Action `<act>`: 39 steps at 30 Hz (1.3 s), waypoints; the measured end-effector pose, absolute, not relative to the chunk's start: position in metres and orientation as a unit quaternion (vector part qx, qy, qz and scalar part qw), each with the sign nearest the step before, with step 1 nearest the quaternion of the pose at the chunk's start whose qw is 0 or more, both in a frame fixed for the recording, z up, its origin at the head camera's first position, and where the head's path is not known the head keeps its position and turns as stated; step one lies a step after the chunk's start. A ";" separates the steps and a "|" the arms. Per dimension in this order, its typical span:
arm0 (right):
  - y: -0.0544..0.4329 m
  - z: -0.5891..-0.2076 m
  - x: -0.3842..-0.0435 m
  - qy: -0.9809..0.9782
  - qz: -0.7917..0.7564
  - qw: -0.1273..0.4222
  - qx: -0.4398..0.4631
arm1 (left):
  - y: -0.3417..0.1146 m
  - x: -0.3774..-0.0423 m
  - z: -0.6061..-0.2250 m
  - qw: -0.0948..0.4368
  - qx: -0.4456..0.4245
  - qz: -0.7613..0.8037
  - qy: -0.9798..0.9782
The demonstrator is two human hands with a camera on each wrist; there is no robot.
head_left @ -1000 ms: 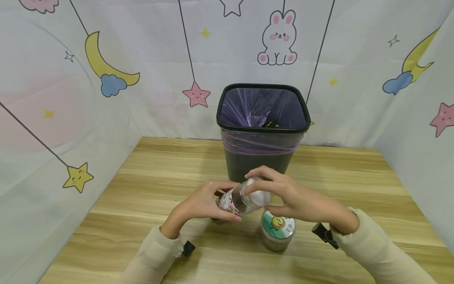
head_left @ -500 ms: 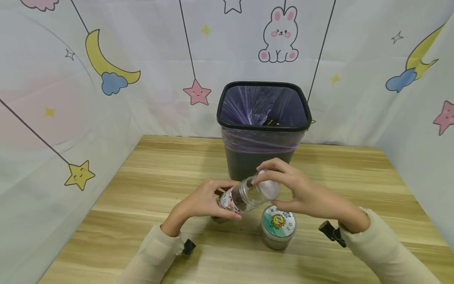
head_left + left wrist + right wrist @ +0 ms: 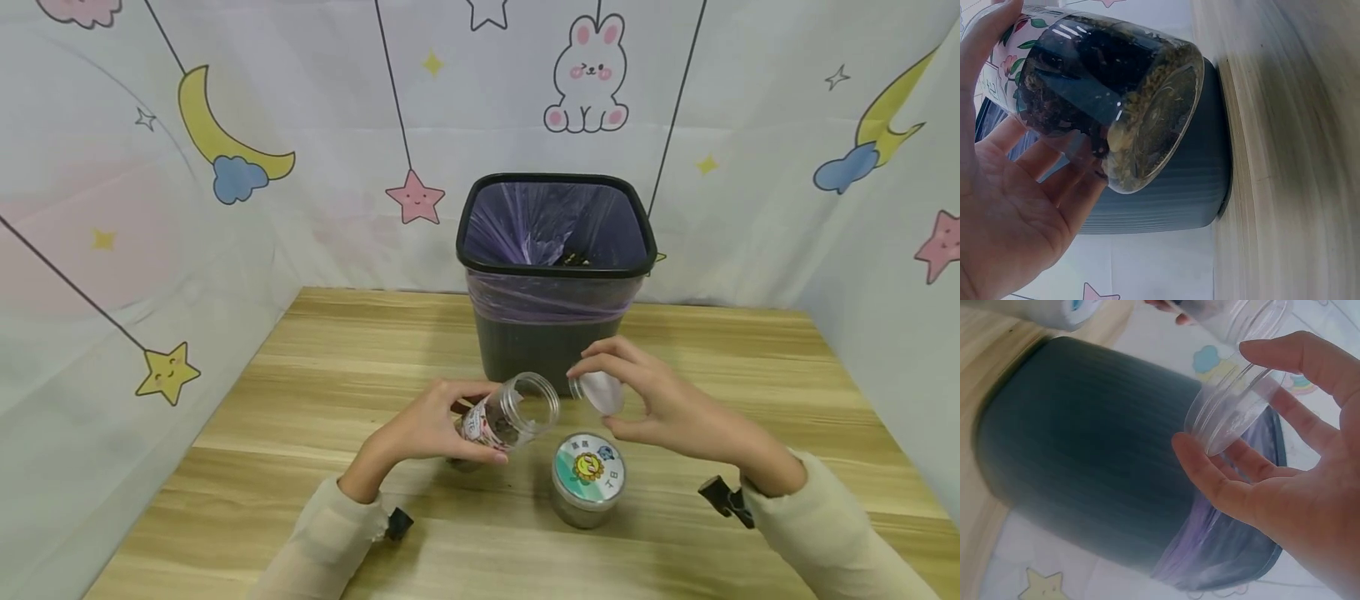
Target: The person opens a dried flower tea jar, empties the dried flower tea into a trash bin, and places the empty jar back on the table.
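Observation:
My left hand (image 3: 429, 427) grips a clear plastic jar (image 3: 497, 422) with a floral label, tilted with its uncovered mouth towards the right. Dark dried bits and some yellowish ones lie inside the jar (image 3: 1094, 81), down to its base in the left wrist view. Between the thumb and fingers of my right hand (image 3: 667, 408) is a clear screw lid (image 3: 603, 392), apart from the jar's rim. The right wrist view shows the threads of this lid (image 3: 1225, 409). Below the hands stands a round tin (image 3: 588, 471) with a green and white sunflower top.
Just behind the hands stands a dark bin (image 3: 551, 342) with a purple liner bag (image 3: 502, 221) and some dark scraps inside. The wooden table (image 3: 360, 350) is bounded by white printed curtains (image 3: 337, 100) at the back and sides.
The lid has come away from the jar's mouth, as my right hand has moved right with it. My left hand and the jar have stayed nearly in place.

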State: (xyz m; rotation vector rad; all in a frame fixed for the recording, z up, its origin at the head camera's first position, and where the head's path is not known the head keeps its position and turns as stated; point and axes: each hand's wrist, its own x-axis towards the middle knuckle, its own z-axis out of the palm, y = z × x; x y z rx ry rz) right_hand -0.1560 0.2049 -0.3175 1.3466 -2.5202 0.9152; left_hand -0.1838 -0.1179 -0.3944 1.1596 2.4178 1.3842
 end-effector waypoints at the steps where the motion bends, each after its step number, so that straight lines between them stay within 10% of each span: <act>1: 0.207 -0.319 -0.156 -0.841 0.303 0.068 0.443 | -0.118 -0.184 -0.395 0.062 0.383 0.458 0.800; 39: 0.264 -0.409 -0.157 -0.898 0.268 -0.005 0.349 | -0.121 -0.183 -0.398 0.061 0.382 0.458 0.801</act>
